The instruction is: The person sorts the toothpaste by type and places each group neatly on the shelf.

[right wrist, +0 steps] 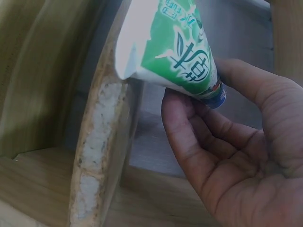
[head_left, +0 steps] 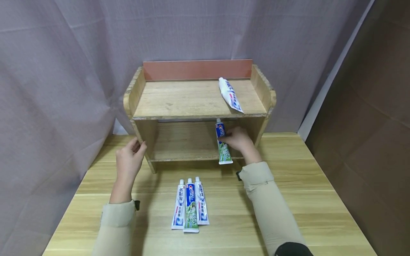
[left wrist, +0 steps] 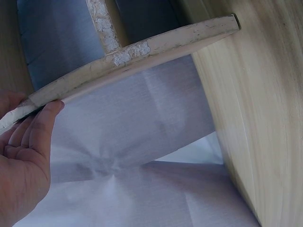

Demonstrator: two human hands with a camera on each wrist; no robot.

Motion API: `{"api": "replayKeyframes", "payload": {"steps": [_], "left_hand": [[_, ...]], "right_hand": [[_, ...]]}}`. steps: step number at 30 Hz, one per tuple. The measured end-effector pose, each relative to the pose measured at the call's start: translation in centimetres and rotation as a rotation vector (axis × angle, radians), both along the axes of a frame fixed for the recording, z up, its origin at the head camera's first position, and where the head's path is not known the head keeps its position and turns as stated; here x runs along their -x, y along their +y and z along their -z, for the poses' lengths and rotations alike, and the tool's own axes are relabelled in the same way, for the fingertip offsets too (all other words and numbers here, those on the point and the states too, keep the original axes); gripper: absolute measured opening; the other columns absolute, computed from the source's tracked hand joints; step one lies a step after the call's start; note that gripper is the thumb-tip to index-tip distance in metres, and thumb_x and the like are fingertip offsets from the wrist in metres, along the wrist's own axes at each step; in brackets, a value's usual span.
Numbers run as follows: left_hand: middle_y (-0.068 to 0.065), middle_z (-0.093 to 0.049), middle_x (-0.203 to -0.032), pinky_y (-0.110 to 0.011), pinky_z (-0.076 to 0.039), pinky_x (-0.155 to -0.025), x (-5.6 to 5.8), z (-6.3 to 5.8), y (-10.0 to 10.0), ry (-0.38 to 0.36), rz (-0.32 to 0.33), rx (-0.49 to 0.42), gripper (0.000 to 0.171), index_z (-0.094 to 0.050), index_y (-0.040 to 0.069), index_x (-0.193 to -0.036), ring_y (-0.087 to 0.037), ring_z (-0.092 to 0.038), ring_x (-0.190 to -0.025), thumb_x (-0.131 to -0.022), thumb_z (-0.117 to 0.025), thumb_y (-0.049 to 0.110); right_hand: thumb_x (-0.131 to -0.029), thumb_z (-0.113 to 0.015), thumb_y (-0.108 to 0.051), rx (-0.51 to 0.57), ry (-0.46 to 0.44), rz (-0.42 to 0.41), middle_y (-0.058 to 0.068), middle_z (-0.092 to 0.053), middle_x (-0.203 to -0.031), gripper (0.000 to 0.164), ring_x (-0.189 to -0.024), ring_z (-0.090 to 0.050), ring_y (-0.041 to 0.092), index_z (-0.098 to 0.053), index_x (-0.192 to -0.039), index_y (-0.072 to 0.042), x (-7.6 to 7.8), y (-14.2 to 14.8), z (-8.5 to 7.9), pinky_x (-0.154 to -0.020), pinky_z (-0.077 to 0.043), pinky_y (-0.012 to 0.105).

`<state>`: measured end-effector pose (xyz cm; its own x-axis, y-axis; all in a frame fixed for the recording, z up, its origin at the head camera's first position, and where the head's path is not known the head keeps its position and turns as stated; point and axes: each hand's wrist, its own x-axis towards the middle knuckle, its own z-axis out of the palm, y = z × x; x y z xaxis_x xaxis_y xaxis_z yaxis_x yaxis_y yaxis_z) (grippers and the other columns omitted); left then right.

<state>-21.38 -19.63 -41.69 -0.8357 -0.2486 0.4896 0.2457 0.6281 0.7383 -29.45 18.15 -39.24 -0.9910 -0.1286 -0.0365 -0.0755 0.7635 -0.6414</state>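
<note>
Blue and green print marks the toothpaste tube in your right grip. In the head view, locate it at 5 o'clock from the centre of the wooden rack, at the mouth of the lower compartment. Your right grip is narrowed onto the tube, pinching it near mid-length. Your left grip, at 8 o'clock from the same centre, is also narrow: it pinches the edge of the left side panel.

Refer to the left wrist view for your digits on both faces of that panel. Refer to the right wrist view for the tube's flat end, turned toward the camera beside the rack's worn edge. Only the head view shows you the three tubes on the tabletop at 6 o'clock, pointing to 12, and the white tube on the upper board at 2 o'clock.

Read the held tube's long axis as nearly 12 to 6: the cap points just short of 12, and the flat end reaches past the front edge of the lower board.
</note>
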Motion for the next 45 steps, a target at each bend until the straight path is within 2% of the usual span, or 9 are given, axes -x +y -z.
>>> {"api": "replayKeyframes", "payload": {"steps": [5,8,11,16,21,30,35,42,45], "left_hand": [[-0.020,-0.073,-0.105,-0.041,-0.062,-0.082,0.0,0.1,0.0,0.008,-0.008,-0.002,0.027,-0.073,0.003,-0.116,-0.032,-0.074,-0.096,-0.095,-0.067,0.018],[-0.019,-0.073,-0.105,-0.041,-0.061,-0.083,0.0,0.1,0.1,0.012,-0.011,0.006,0.026,-0.074,0.003,-0.115,-0.031,-0.073,-0.097,-0.095,-0.067,0.018],[-0.019,-0.073,-0.105,-0.041,-0.062,-0.083,0.0,0.1,0.1,0.013,-0.014,0.018,0.026,-0.074,0.004,-0.114,-0.031,-0.073,-0.096,-0.095,-0.067,0.019],[-0.019,-0.073,-0.105,-0.039,-0.062,-0.082,0.0,-0.1,0.2,0.028,-0.004,0.006,0.026,-0.074,0.004,-0.115,-0.031,-0.073,-0.096,-0.095,-0.067,0.019],[-0.019,-0.073,-0.105,-0.039,-0.061,-0.083,0.0,-0.2,0.1,0.037,-0.003,0.000,0.026,-0.074,0.004,-0.115,-0.031,-0.073,-0.096,-0.095,-0.067,0.019],[-0.018,-0.074,-0.103,-0.040,-0.062,-0.082,0.1,0.0,0.1,0.048,-0.010,0.013,0.024,-0.075,0.005,-0.112,-0.030,-0.074,-0.095,-0.095,-0.068,0.020],[-0.018,-0.073,-0.104,-0.039,-0.061,-0.083,0.0,0.1,0.1,0.033,-0.010,0.007,0.025,-0.075,0.006,-0.113,-0.030,-0.074,-0.096,-0.095,-0.068,0.021],[-0.018,-0.073,-0.105,-0.040,-0.061,-0.083,-0.1,0.0,0.1,0.008,-0.014,-0.008,0.027,-0.074,0.005,-0.115,-0.031,-0.074,-0.096,-0.095,-0.067,0.021],[-0.019,-0.073,-0.105,-0.041,-0.061,-0.084,-0.1,0.0,0.2,0.006,-0.011,-0.008,0.027,-0.074,0.005,-0.115,-0.031,-0.074,-0.096,-0.095,-0.067,0.021]], "right_hand": [[-0.088,-0.075,-0.036,0.037,0.000,0.017,0.017,-0.072,-0.095,0.043,-0.084,-0.066,0.030,-0.072,-0.103,0.004,0.7,-0.3,0.3,-0.075,-0.058,0.041],[-0.089,-0.075,-0.032,0.053,0.039,0.022,0.021,-0.072,-0.104,0.045,-0.088,-0.066,0.032,-0.070,-0.111,0.006,1.3,-0.3,1.1,-0.079,-0.059,0.043],[-0.090,-0.074,-0.032,0.057,0.067,0.042,0.023,-0.072,-0.103,0.045,-0.085,-0.067,0.032,-0.070,-0.112,0.007,1.8,-0.3,2.1,-0.078,-0.060,0.043],[-0.089,-0.074,-0.037,0.067,0.089,0.088,0.018,-0.071,-0.086,0.044,-0.072,-0.065,0.027,-0.071,-0.101,0.006,2.0,-0.2,3.1,-0.066,-0.060,0.039],[-0.089,-0.074,-0.039,0.082,0.112,0.103,0.016,-0.070,-0.082,0.043,-0.069,-0.064,0.026,-0.070,-0.095,0.004,2.0,-0.1,3.4,-0.061,-0.058,0.038],[-0.091,-0.070,-0.045,0.078,0.161,0.116,0.020,-0.072,-0.098,0.050,-0.082,-0.066,0.031,-0.072,-0.106,0.003,1.9,-0.3,4.3,-0.073,-0.059,0.044],[-0.092,-0.070,-0.042,0.101,0.195,0.119,0.022,-0.072,-0.105,0.051,-0.089,-0.068,0.035,-0.071,-0.111,0.005,1.4,-0.3,4.5,-0.079,-0.059,0.047],[-0.092,-0.071,-0.040,0.152,0.228,0.110,0.024,-0.072,-0.106,0.050,-0.091,-0.069,0.037,-0.071,-0.113,0.005,1.0,-0.3,4.8,-0.081,-0.060,0.048],[-0.092,-0.071,-0.040,0.156,0.239,0.116,0.025,-0.071,-0.113,0.053,-0.100,-0.068,0.040,-0.069,-0.117,0.006,0.9,-0.3,4.9,-0.087,-0.058,0.050]]}}
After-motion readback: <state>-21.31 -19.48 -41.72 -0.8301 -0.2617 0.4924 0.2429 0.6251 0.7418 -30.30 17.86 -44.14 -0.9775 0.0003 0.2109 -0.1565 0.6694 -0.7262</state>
